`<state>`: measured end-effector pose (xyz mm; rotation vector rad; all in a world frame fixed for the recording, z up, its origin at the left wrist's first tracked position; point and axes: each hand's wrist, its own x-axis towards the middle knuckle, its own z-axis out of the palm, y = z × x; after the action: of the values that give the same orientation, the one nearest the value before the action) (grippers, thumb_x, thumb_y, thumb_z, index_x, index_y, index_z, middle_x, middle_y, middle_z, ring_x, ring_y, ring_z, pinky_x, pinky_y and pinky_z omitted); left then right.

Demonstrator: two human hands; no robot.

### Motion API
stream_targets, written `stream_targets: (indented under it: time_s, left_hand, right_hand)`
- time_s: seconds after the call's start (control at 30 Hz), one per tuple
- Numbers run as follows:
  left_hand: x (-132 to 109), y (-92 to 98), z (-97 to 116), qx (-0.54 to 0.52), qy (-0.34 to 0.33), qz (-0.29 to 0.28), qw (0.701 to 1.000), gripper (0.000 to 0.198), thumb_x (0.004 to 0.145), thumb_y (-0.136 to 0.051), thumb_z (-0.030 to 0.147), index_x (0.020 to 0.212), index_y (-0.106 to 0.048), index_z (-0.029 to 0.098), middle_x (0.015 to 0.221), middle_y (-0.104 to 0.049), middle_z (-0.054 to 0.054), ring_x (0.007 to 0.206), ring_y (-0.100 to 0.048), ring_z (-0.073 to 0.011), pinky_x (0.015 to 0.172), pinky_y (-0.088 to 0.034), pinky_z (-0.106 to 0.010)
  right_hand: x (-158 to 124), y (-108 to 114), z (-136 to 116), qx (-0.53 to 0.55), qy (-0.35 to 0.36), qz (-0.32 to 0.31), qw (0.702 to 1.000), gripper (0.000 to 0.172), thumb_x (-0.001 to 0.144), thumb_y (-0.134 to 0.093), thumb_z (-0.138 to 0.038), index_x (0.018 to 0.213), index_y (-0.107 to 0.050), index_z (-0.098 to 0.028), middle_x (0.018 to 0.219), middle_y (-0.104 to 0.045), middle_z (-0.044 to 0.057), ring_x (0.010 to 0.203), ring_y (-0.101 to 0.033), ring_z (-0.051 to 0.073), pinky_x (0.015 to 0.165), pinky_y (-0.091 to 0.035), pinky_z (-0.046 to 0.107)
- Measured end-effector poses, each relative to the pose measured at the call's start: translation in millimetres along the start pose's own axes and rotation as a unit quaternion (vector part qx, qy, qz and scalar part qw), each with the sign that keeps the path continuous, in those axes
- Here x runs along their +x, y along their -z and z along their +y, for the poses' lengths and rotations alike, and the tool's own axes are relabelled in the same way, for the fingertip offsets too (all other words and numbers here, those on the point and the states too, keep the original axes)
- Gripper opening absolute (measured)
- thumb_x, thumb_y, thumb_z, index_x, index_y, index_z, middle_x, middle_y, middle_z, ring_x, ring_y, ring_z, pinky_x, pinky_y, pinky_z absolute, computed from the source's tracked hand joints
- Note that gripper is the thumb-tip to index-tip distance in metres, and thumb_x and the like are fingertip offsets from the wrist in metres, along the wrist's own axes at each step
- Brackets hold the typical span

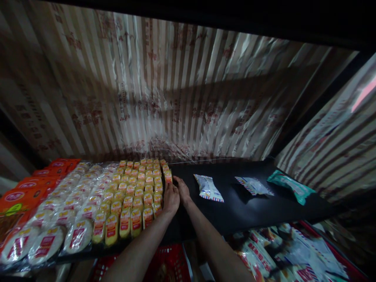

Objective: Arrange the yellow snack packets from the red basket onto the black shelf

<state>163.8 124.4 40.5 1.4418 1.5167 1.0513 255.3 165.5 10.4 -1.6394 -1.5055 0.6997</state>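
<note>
My left hand (171, 199) reaches to the right end of the rows of yellow packaged cakes, its fingers closed around a small packaged cake (168, 176). My right hand (182, 190) is close on the right side, with curled fingers that seem to press against the same cake; part of its grip is hidden. Beside my left hand, upright yellow packaged cakes (132, 191) stand in several tight rows, with red and yellow labels facing front. Both hands are over the black shelf (188, 223).
Round white packaged cakes (78, 235) and orange packs (26, 186) stand at the left. Two white packets (209, 188) and a teal packet (290, 186) lie to the right. Below are a red basket (173, 260) and a heap of packaged food (258, 254). A striped sheet (176, 98) covers the back.
</note>
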Motion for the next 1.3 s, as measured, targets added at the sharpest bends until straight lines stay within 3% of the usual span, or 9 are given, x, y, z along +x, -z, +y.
stream_targets:
  time_s: [0.17, 0.3, 0.5, 0.7, 0.8, 0.9, 1.07, 1.3]
  left_hand:
    - [2, -1.1, 3, 0.028, 0.038, -0.002, 0.999, 0.036, 0.087, -0.041, 0.02, 0.117, -0.06, 0.013, 0.136, -0.056, -0.016, 0.134, -0.045, -0.022, 0.113, -0.031, -0.033]
    - [-3, -2.4, 7, 0.057, 0.031, -0.009, 0.998, 0.043, 0.087, -0.039, 0.019, 0.125, -0.055, 0.011, 0.14, -0.052, -0.015, 0.137, -0.041, -0.0214, 0.116, -0.027, -0.033]
    - [-15, -3.0, 11, 0.119, -0.013, -0.01, 0.993, 0.063, 0.078, -0.037, 0.005, 0.141, -0.04, 0.0, 0.155, -0.031, -0.018, 0.146, -0.023, -0.0215, 0.121, -0.017, -0.032]
    - [-19, 0.1, 20, 0.226, -0.024, -0.094, 0.969, 0.061, 0.082, -0.033, 0.006, 0.143, -0.038, -0.001, 0.157, -0.023, -0.019, 0.148, -0.011, -0.0262, 0.121, -0.016, -0.038]
    - [-20, 0.5, 24, 0.299, -0.01, -0.137, 0.944, 0.064, 0.083, -0.03, 0.006, 0.147, -0.029, -0.002, 0.158, -0.019, -0.02, 0.147, -0.004, -0.0278, 0.121, -0.016, -0.039]
    - [-20, -2.1, 21, 0.354, -0.028, -0.163, 0.92, 0.071, 0.081, -0.04, 0.013, 0.148, -0.025, -0.002, 0.158, -0.018, -0.02, 0.147, -0.001, -0.033, 0.12, -0.014, -0.045]
    - [-14, -9.3, 12, 0.416, -0.069, -0.164, 0.892, 0.068, 0.084, -0.04, 0.018, 0.148, -0.028, 0.002, 0.156, -0.026, -0.019, 0.147, -0.004, -0.0353, 0.12, -0.009, -0.052]
    - [-11, -7.1, 12, 0.445, -0.075, -0.13, 0.883, 0.064, 0.087, -0.036, 0.019, 0.148, -0.028, 0.002, 0.156, -0.025, -0.018, 0.147, -0.004, -0.0331, 0.121, -0.007, -0.048]
  right_hand:
    - [12, 4, 10, 0.091, 0.003, -0.023, 0.996, 0.041, 0.064, -0.066, -0.015, 0.105, -0.071, -0.019, 0.11, -0.071, 0.006, 0.097, -0.067, 0.02, 0.094, -0.052, 0.037]
    - [16, 3, 16, 0.132, -0.004, -0.031, 0.991, 0.038, 0.065, -0.068, -0.021, 0.103, -0.072, -0.02, 0.109, -0.072, 0.006, 0.095, -0.068, 0.02, 0.09, -0.054, 0.036]
    - [15, -2, 17, 0.126, -0.012, 0.053, 0.991, 0.027, 0.074, -0.059, -0.024, 0.096, -0.074, -0.024, 0.107, -0.073, 0.004, 0.101, -0.067, 0.02, 0.098, -0.051, 0.038]
    - [17, -6, 14, 0.113, -0.022, 0.089, 0.989, 0.027, 0.08, -0.053, -0.029, 0.095, -0.075, -0.021, 0.107, -0.073, 0.007, 0.104, -0.066, 0.022, 0.101, -0.048, 0.039]
    - [19, -7, 10, 0.113, -0.021, 0.092, 0.989, 0.034, 0.084, -0.05, -0.036, 0.098, -0.074, -0.018, 0.111, -0.072, 0.009, 0.108, -0.065, 0.023, 0.103, -0.046, 0.038]
    - [21, -8, 5, 0.133, -0.03, 0.074, 0.988, 0.047, 0.088, -0.044, -0.049, 0.106, -0.072, -0.017, 0.118, -0.07, 0.011, 0.115, -0.062, 0.023, 0.106, -0.043, 0.037]
    - [22, -10, -5, 0.158, -0.03, 0.029, 0.987, 0.067, 0.087, -0.032, -0.067, 0.113, -0.07, -0.018, 0.121, -0.069, 0.01, 0.12, -0.059, 0.023, 0.108, -0.041, 0.036]
    - [24, -14, -6, 0.159, -0.015, -0.016, 0.987, 0.072, 0.086, -0.026, -0.072, 0.114, -0.069, -0.022, 0.123, -0.068, 0.008, 0.118, -0.06, 0.024, 0.107, -0.042, 0.04]
